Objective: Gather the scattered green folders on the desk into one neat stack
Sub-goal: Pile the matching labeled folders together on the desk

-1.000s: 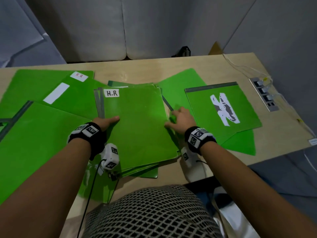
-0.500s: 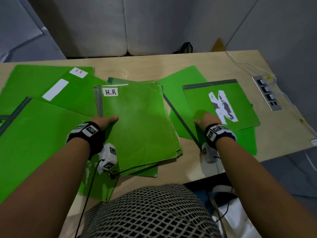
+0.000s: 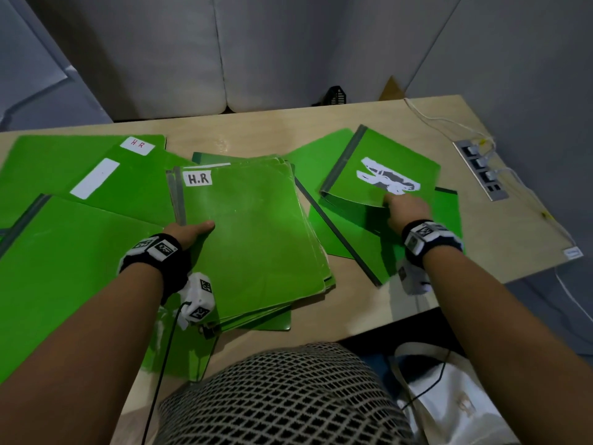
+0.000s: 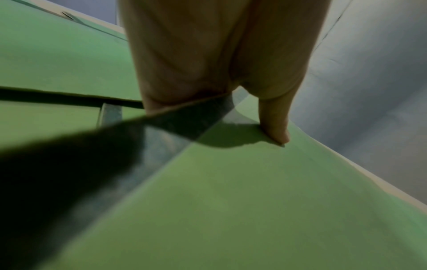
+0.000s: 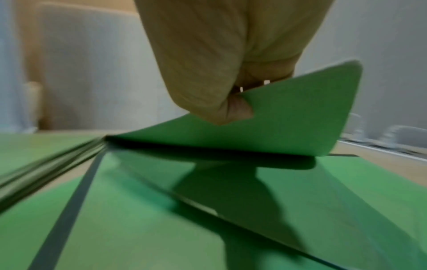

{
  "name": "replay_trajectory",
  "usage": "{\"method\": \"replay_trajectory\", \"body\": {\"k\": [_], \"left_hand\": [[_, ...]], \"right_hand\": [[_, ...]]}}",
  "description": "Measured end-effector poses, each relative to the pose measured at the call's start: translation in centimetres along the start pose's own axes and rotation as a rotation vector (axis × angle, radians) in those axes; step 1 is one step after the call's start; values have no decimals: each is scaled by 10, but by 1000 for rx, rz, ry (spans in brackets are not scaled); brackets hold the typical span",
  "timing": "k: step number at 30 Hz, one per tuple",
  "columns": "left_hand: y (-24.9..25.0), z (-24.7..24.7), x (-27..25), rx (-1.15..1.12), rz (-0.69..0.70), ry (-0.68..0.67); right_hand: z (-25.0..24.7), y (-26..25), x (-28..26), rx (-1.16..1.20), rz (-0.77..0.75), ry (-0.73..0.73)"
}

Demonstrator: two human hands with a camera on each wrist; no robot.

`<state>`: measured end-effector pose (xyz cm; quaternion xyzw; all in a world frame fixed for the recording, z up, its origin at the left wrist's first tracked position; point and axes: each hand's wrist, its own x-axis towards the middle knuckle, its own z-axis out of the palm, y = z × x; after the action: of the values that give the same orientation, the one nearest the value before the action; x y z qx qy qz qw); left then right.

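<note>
A stack of green folders [image 3: 256, 239], its top one labelled "H.R", lies at the desk's middle. My left hand [image 3: 192, 231] grips the stack's left edge, thumb [image 4: 275, 127] on top and fingers under it. To the right, my right hand [image 3: 402, 208] pinches the near edge of a green folder with a torn white label [image 3: 385, 168] and holds it tilted, off the folders below. In the right wrist view this folder [image 5: 289, 124] curves up from the one beneath [image 5: 138, 219]. More green folders [image 3: 80, 252] lie spread over the left side.
A socket strip [image 3: 481, 170] with white cables [image 3: 449, 122] is set in the desk at the right. Two more folders [image 3: 346, 239] lie under my right hand. A white bag [image 3: 449, 399] is on the floor by the desk's front edge.
My right hand left the stack's right edge, went right to the torn-label folder, took hold of it, lifted it and turned it. The left hand stayed on the stack.
</note>
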<state>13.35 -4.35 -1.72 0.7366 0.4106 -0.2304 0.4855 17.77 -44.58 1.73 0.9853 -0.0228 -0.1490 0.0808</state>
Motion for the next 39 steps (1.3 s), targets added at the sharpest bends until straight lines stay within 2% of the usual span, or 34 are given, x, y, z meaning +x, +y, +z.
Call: {"method": "replay_trajectory", "body": {"k": [3, 6, 9, 13, 15, 18, 20, 22, 27, 29, 33, 36, 39], "left_hand": [[1, 0, -2, 16, 9, -1], [0, -1, 0, 35, 16, 4], [-1, -1, 1, 56, 18, 5], [-1, -1, 0, 59, 27, 1], [-1, -1, -1, 53, 27, -3], [-1, 0, -4, 21, 22, 5], [-2, 1, -8, -5, 28, 23], [-3, 3, -9, -39, 21, 31], [-1, 3, -21, -159, 67, 6], [4, 0, -21, -199, 107, -6], [20, -1, -23, -267, 197, -1], [36, -1, -32, -324, 274, -4], [55, -9, -40, -402, 343, -35]], "right_hand": [[-9, 35, 5, 230, 82, 38], [-9, 61, 6, 406, 92, 26], [3, 71, 3, 468, 67, -111], [20, 65, -5, 328, 99, -310], [30, 62, -6, 290, 178, -264], [43, 59, 1, 382, 407, -156], [52, 55, 5, 484, 546, -197], [60, 50, 8, 542, 613, -223], [68, 53, 20, 368, 637, -284], [69, 58, 21, 369, 638, -315], [72, 63, 26, 513, 643, -231], [55, 65, 30, 733, 683, -179], [28, 61, 29, 811, 686, -102]]}}
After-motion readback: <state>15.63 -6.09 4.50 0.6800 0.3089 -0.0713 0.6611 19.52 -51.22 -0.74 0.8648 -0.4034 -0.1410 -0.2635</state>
